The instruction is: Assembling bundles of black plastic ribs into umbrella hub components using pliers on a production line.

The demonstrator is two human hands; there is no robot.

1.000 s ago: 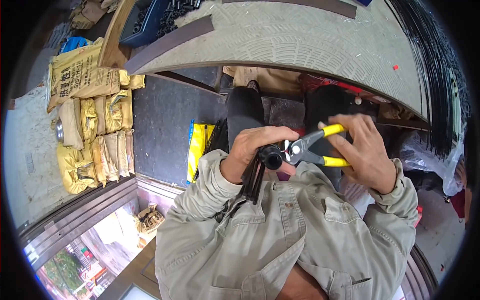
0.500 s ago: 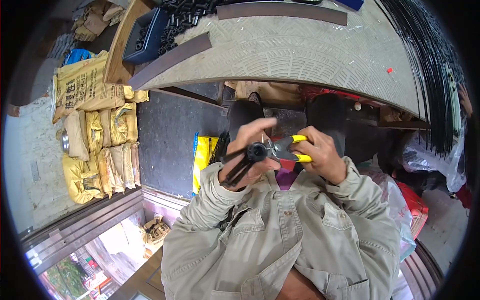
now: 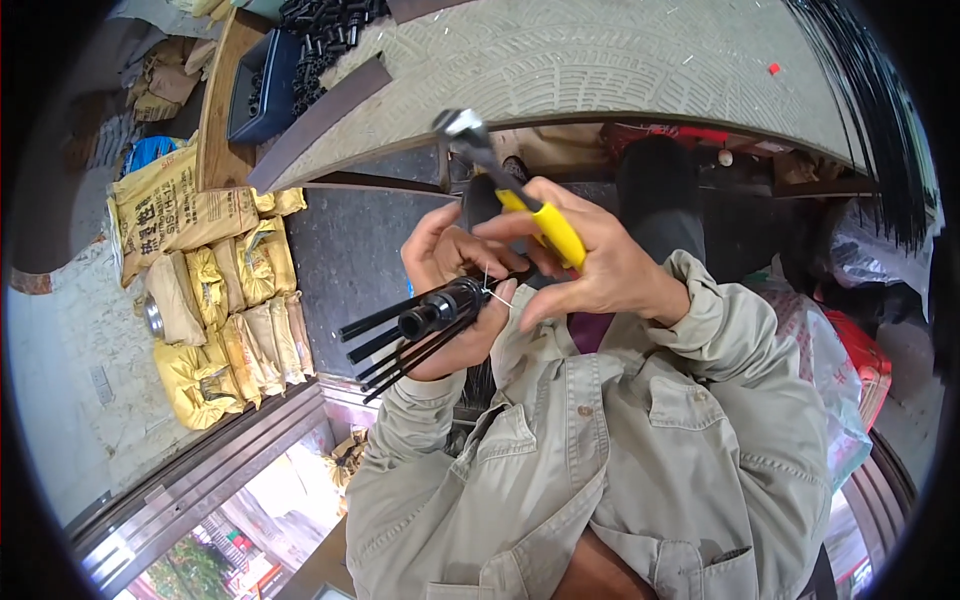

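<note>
My left hand [image 3: 432, 258] is closed around a black ribbed tubular fitting [image 3: 424, 318] in front of my chest. Several thin black rods [image 3: 372, 333] run along the fitting and stick out to the left. A thin pale wire [image 3: 499, 295] shows at the fitting's right end, beside my left fingertips. My right hand [image 3: 612, 262] grips pliers [image 3: 562, 236] with yellow handles, whose blurred metal jaws point up and left, apart from the fitting. The thumb and fingers of that hand reach toward the wire; whether they touch it, I cannot tell.
Ahead stands a table with a grey textured top [image 3: 560, 85]. It bears a pile of black fittings [image 3: 322, 38], a blue bin [image 3: 264, 98], a small red piece [image 3: 773, 69] and a bundle of long black rods [image 3: 880, 130]. Yellow and brown sacks [image 3: 170, 215] lie at left.
The pliers have come away from the fitting and swung up, jaws toward the table. My right hand has moved left, closer to the fitting. The fitting's end now faces left.
</note>
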